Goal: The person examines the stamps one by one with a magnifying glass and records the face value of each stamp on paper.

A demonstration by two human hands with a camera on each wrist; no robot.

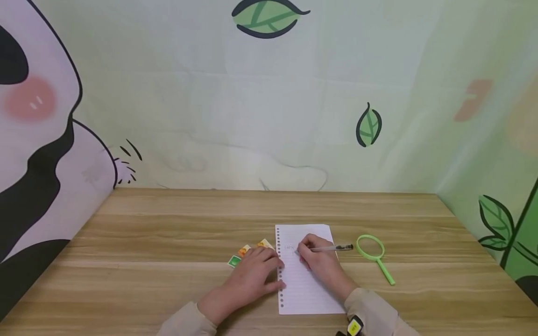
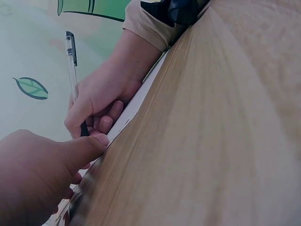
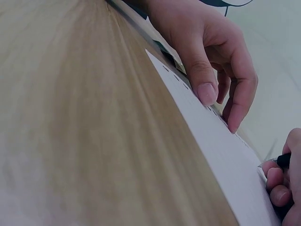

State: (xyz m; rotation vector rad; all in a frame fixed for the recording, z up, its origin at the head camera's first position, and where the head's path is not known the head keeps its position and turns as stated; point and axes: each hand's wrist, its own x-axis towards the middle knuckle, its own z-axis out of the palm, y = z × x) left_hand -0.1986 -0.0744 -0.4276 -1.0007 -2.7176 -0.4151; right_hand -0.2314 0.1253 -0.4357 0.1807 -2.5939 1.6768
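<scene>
A lined sheet of paper (image 1: 308, 294) with punched holes down its left edge lies on the wooden table. My right hand (image 1: 321, 263) pinches a clear-barrelled pen (image 1: 336, 248), its tip at the sheet's upper part beside some faint handwriting (image 1: 289, 248). In the right wrist view the pen's tip (image 3: 260, 166) is down near the paper. My left hand (image 1: 254, 275) rests at the holed edge, thumb and fingertips touching the paper. Partly hidden behind that hand are small cards, one green (image 1: 234, 261) and two with orange pictures (image 1: 244, 250).
A green magnifying glass (image 1: 380, 257) lies to the right of the paper. The wooden table (image 1: 168, 233) reaches back to a printed wall sheet (image 1: 189, 93) with leaves and a panda. A dark device with a yellow face (image 1: 355, 325) is on my right wrist.
</scene>
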